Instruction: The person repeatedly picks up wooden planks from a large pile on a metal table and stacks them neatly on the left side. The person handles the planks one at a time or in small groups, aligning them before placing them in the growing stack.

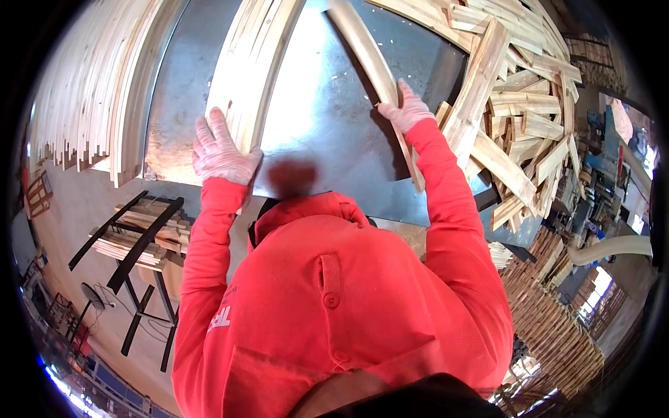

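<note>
My gloved left hand (223, 150) lies at the near end of a few pale wooden strips (256, 70) placed side by side on the metal tabletop. Its fingers are stretched along their left side, and the thumb points across toward the right. My right hand (408, 110), also gloved, grips a single wooden strip (364, 49) near its lower part, thumb on the left side and fingers over the right. That strip slants from the far middle toward me and looks slightly blurred at its far end.
Long strips (97, 83) stand in a tight row at the left. A loose heap of short wood pieces (526, 118) covers the right side. A black-legged stand (146, 240) with boards is on the floor at left. A blurred dark red round shape (293, 175) shows between my arms.
</note>
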The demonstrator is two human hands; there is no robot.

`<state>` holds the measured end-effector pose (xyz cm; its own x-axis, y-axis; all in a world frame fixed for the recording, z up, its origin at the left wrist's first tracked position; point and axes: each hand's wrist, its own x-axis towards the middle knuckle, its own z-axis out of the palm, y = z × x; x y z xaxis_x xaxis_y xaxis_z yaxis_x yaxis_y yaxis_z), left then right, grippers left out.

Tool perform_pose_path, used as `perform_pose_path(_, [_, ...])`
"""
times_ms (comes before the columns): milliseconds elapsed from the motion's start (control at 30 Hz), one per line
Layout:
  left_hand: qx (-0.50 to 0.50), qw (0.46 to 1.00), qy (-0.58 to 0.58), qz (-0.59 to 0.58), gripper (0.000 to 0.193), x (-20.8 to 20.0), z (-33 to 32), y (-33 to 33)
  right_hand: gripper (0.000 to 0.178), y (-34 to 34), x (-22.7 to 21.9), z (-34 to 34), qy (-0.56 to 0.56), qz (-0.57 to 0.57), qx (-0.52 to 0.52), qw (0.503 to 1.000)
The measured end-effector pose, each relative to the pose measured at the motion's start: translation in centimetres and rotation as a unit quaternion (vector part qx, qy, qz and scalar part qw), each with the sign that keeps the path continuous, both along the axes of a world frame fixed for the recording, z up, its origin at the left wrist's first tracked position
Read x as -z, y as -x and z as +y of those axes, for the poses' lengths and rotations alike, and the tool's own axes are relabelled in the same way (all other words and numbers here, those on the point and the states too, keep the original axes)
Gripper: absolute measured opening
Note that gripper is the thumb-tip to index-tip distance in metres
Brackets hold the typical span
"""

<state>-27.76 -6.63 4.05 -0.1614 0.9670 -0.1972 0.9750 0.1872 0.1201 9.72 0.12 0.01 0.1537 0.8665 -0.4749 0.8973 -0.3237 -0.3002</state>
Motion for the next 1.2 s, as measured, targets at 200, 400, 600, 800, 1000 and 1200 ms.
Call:
perform_pose_path(200, [0.003,1.0,0.011,0.021,0.112,0.0,1.0,0.9,0.071,-0.5,0.5,0.8,0.158,0.785,0.267,0.536])
perform_pose_path(400, [-0.024,0.999,0.012,0.046,0.116,0.4,0.8,0.1,0.062,4.4,5.0,1.1,0.055,0.776,0.265,0.57])
perform_pose_path(600, [-0.033,0.999,0.01,0.022,0.102,-0.3,1.2,0.6,0.061,7.9,3.3,3.1,-0.01,0.7,0.38,0.604])
perform_pose_path(800, [-0.111,0.725,0.089,-0.674,0.099,0.9,2.5,6.6,0.048,8.3,5.4,5.0,-0.019,0.738,0.354,0.574])
perform_pose_path(1000, [-0.324,0.414,0.106,-0.844,0.071,7.3,0.3,4.8,0.034,14.8,4.3,4.6,-0.026,0.535,0.25,0.806])
perform_pose_path(1200, [-0.331,0.622,0.087,-0.704,0.051,7.8,0.7,8.6,0.046,25.2,0.5,5.2,-0.121,0.342,0.081,0.928])
